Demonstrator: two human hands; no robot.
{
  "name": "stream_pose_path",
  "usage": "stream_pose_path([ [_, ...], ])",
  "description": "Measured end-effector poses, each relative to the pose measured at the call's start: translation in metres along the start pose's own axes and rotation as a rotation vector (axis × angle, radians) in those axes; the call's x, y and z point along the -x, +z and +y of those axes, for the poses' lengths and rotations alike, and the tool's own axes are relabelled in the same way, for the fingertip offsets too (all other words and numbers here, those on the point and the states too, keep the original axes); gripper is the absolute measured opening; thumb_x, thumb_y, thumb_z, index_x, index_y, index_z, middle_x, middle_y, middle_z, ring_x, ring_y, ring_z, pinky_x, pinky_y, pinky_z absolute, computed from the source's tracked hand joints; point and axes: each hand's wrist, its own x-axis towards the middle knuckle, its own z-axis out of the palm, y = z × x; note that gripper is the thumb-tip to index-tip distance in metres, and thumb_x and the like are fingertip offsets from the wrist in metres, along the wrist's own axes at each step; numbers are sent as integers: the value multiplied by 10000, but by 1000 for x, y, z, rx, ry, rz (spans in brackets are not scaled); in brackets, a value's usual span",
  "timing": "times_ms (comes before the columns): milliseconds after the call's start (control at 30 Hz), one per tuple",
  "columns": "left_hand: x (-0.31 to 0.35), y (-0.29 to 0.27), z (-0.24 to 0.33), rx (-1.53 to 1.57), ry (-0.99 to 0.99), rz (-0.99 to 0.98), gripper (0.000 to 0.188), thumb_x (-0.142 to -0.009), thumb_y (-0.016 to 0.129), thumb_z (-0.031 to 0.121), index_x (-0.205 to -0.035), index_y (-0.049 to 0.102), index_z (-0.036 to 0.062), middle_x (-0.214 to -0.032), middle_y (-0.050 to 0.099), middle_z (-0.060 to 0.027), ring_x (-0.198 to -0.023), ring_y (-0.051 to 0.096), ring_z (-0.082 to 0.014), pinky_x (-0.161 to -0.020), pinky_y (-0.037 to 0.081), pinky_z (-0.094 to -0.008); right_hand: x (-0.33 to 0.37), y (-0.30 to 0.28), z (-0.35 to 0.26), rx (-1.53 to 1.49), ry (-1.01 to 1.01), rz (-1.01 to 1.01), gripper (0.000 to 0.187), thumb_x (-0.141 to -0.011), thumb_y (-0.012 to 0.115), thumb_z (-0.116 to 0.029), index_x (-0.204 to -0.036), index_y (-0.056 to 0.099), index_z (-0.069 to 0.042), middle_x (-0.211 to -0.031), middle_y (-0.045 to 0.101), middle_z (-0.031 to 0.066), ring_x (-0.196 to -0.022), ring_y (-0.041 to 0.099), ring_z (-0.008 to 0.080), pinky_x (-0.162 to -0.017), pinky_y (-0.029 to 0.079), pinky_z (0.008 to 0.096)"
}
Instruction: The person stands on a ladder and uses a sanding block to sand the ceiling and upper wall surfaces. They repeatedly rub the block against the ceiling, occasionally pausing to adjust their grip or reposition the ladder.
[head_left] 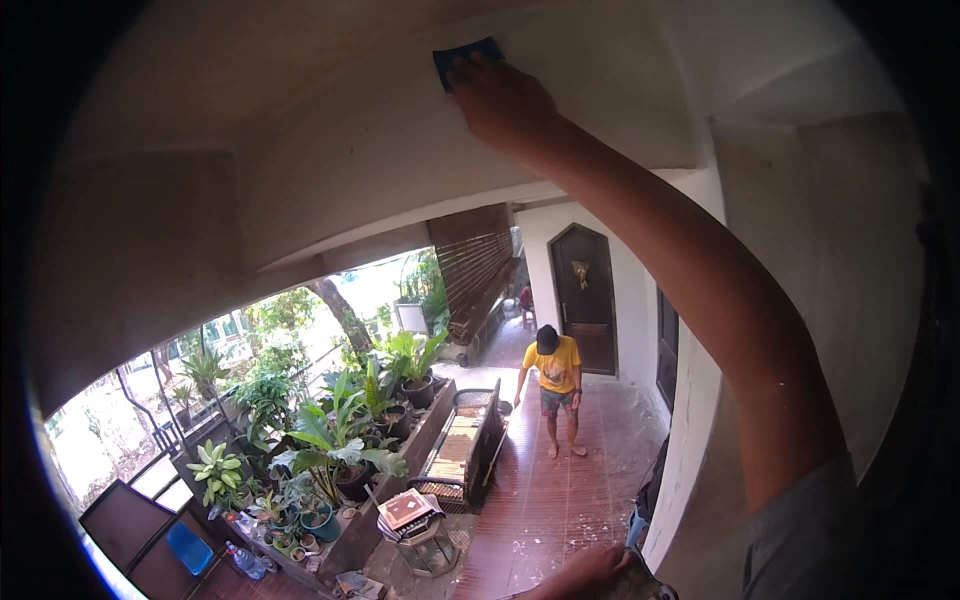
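Observation:
My right arm reaches up across the view. At its end my right hand [503,103] presses a flat, dark blue square [468,62], which looks like a sheet of sandpaper, against the pale beam [400,150] under the ceiling. The fingertips lie bent over the square's lower part. At the bottom edge only part of my left hand [585,577] shows, beside a dark object [645,583] that I cannot make out. Its fingers are mostly cut off by the frame.
Below, a person in a yellow shirt [553,365] stands on the red tiled floor [520,520]. A bamboo bench [456,450], a glass-sided table [430,550] and many potted plants [335,440] are at left. A dark door [584,300] and a rolled blind [475,265] are farther off.

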Motion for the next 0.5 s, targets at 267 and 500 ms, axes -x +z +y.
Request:
stream_pose_path([
  [267,2,-17,15,-90,-99,-99,492,-989,311,451,-1137,520,30,-950,619,-320,-947,589,-479,-860,439,-546,-19,-4,2,-161,162,-75,296,-871,483,-77,-1114,601,46,-1153,616,207,-1096,587,319,-961,475,448],
  [500,4,-20,22,-90,-117,-102,458,-985,326,397,-1099,556,18,-1024,629,-272,-987,594,-439,-882,440,-511,174,-112,-79,-801,217,66,143,-883,592,-144,-981,629,-47,-906,641,134,-863,624,309,-744,534,437],
])
